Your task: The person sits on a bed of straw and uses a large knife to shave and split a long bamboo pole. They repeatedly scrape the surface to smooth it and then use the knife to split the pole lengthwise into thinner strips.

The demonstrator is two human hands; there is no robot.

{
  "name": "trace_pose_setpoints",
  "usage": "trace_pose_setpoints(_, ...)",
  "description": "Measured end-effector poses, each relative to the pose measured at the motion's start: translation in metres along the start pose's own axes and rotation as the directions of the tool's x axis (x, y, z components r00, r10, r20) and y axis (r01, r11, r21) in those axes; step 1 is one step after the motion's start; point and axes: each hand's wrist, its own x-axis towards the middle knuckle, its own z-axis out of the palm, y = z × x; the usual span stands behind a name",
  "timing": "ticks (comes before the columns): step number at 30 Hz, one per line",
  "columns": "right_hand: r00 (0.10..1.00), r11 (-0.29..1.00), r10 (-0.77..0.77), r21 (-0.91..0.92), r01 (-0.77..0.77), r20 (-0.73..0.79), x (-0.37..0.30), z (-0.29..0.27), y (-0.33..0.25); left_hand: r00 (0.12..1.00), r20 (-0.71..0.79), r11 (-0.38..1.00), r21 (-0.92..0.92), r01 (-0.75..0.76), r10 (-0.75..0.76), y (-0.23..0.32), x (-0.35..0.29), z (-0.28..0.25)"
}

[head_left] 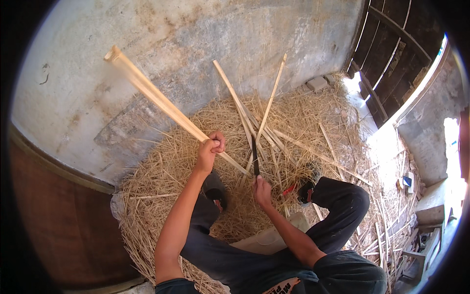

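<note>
My left hand [210, 148] is closed around a long, pale bamboo slat [156, 97]. The slat slants from its wide end, high on the left in front of the wall, down to a thin end near the blade. In my right hand [263, 191] is the handle of a long knife [255, 156], its narrow dark blade pointing up and away from me. The lower end of the slat comes close to the blade; I cannot tell whether they touch. Beyond the knife, several loose bamboo strips [272, 93] lie crossed, some leaning against the wall.
Shavings [166, 176] cover the floor around my legs. A stained wall [186, 39] stands ahead, with a brown panel [63, 220] at the left. Grey blocks [317, 84] lie by the wall. Slatted dark boards [391, 49] and a bright opening are on the right.
</note>
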Motion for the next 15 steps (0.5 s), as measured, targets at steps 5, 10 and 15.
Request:
trace_pose_setpoints(5,0.963,0.971,-0.236,0.002,0.238,-0.129,-0.005,0.008,-0.005,0.998,-0.055,1.000,0.012,-0.018,0.019,-0.004,-0.007,-0.006)
trace_pose_setpoints(10,0.963,0.855,0.245,-0.492,-0.162,0.110,-0.012,-0.003,0.074,0.990,-0.129,0.998,0.030,-0.051,0.055,-0.013,-0.006,-0.004)
trace_pose_setpoints(15,0.997,0.998,0.045,0.036,-0.047,0.064,0.008,0.003,0.060,0.988,-0.140,0.998,0.020,-0.064,0.066,-0.014,-0.005,-0.007)
